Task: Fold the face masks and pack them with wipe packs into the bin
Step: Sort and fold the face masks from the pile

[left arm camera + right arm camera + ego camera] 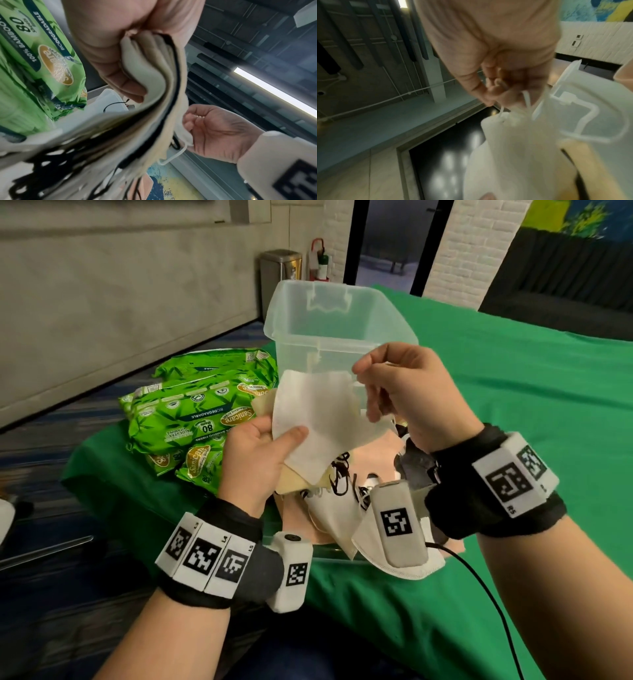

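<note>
Thumb and fingers of left hand (pixel 255 451) clamped on lower left corner of white, flat-folded fabric face mask (pixel 322 419), with further cream and white masks stacked under it in same grasp. Right hand (pixel 407 392) at opposite, upper right corner, fingers curled and pinching thin white ear loop (pixel 526 100). Mask stretched between both hands, long axis running from lower left up to upper right, held just in front of near wall of translucent plastic bin (pixel 373 313). Right hand closer to bin, so likely leading any fold or drop. Loose masks (pixel 346 518) heaped below hands, nearer than bin; green wipe packs (pixel 191 419) left of bin; all on green cloth (pixel 513 405).
</note>
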`<state>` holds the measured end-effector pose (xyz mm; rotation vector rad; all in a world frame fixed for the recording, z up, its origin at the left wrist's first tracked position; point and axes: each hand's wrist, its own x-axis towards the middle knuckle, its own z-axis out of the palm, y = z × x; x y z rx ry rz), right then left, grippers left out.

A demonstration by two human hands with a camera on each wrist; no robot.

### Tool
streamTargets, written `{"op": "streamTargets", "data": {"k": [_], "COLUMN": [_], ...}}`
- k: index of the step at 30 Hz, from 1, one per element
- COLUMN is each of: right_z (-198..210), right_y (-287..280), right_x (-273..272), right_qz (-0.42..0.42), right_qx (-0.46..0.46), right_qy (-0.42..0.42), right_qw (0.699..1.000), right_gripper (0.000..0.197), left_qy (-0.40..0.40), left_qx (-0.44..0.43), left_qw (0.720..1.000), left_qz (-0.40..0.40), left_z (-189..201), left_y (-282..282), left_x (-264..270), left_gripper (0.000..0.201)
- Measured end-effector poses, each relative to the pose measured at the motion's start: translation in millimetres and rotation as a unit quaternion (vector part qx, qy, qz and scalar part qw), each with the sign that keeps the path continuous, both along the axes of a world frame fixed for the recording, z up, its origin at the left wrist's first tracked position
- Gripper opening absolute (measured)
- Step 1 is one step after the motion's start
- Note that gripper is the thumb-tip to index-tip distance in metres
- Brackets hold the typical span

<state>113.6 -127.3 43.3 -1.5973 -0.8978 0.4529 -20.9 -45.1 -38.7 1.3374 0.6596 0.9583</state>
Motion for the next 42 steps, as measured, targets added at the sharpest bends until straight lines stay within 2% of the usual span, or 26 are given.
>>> {"op": "streamTargets", "data": {"k": [3,4,6,7,10,14,17,20,21,23,25,27,29,31,32,34,36,38,40,42], "right_z": [-4.6,-5.8,-7.6,-7.8,-11.0,-15.8,-18.2,-15.3,-12.7,-10.3,-9.8,-10.2,-13.7,-17.6,-19.6,-22.0,-23.0,-22.5,-22.4,-21.4], "right_y": [2.5,2.4,1.6,1.8,5.4,4.9,3.3,2.5,0.7,-2.4,-5.3,-7.4,-8.6,-9.1,-8.8,-6.9,-3.1,0.5,3.0,3.5], "right_x": [7.9,9.3,7.1,3.0,-5.0,1.8,13.9,24.6,24.0,18.0,5.7,-5.8,-10.4,-9.7,-9.1,-9.5,-7.2,-4.8,-5.4,-8.0], "right_qz": [-0.118,-0.132,-0.086,-0.050,0.017,0.027,-0.032,-0.136,-0.145,-0.090,0.037,0.175,0.277,0.331,0.333,0.286,0.188,0.121,0.118,0.113], "right_qx": [-0.048,-0.067,-0.104,-0.120,-0.120,-0.022,0.068,0.206,0.247,0.294,0.258,0.140,0.005,-0.078,-0.092,-0.071,-0.035,-0.051,-0.095,-0.110], "right_qy": [-0.110,-0.148,-0.222,-0.247,-0.239,-0.145,-0.078,-0.057,-0.065,-0.103,-0.147,-0.180,-0.207,-0.215,-0.205,-0.174,-0.189,-0.244,-0.272,-0.270], "right_qw": [0.986,0.978,0.966,0.960,0.963,0.989,0.994,0.967,0.956,0.946,0.954,0.958,0.938,0.916,0.916,0.940,0.963,0.961,0.950,0.950], "right_gripper": [0.004,0.017,0.039,0.041,0.020,0.019,0.028,0.030,0.027,0.024,0.023,0.017,0.008,0.012,0.015,0.018,0.011,0.015,0.024,0.024], "left_qy": [0.007,0.011,0.020,0.023,0.033,0.029,0.034,0.046,0.050,0.048,0.010,-0.049,-0.075,-0.048,-0.024,0.005,0.021,0.024,0.029,0.021], "left_qx": [0.024,0.033,0.055,0.062,0.081,0.059,0.056,0.057,0.052,0.026,-0.031,-0.080,-0.097,-0.074,-0.051,-0.011,0.019,0.039,0.053,0.062], "left_qw": [1.000,0.999,0.998,0.998,0.996,0.997,0.998,0.997,0.997,0.998,0.999,0.993,0.988,0.992,0.995,0.999,0.998,0.997,0.995,0.995], "left_qz": [0.002,0.000,-0.009,-0.014,-0.026,-0.030,-0.023,-0.023,-0.024,-0.025,-0.038,-0.065,-0.094,-0.093,-0.078,-0.050,-0.049,-0.062,-0.073,-0.080], "left_z": [-1.5,-1.3,0.3,0.4,0.8,2.2,-0.1,-0.2,-1.3,-3.5,-4.2,-2.0,-0.3,0.2,0.1,0.9,-0.8,-1.6,-1.4,0.6], "left_y": [0.5,0.1,-3.1,-4.0,-6.7,-5.9,-1.5,0.4,1.0,2.6,2.7,1.6,2.3,3.0,3.0,0.6,-1.3,-3.2,-4.4,-6.4], "left_x": [-1.7,-1.2,-0.3,0.7,2.6,0.5,-1.1,-0.2,0.5,0.7,1.9,1.9,0.7,-1.5,-2.4,-2.2,-0.6,0.4,1.3,0.9], "left_gripper": [0.021,0.022,0.023,0.023,0.017,0.013,0.013,0.021,0.022,0.037,0.065,0.079,0.086,0.078,0.059,0.022,0.016,0.018,0.023,0.020]}}
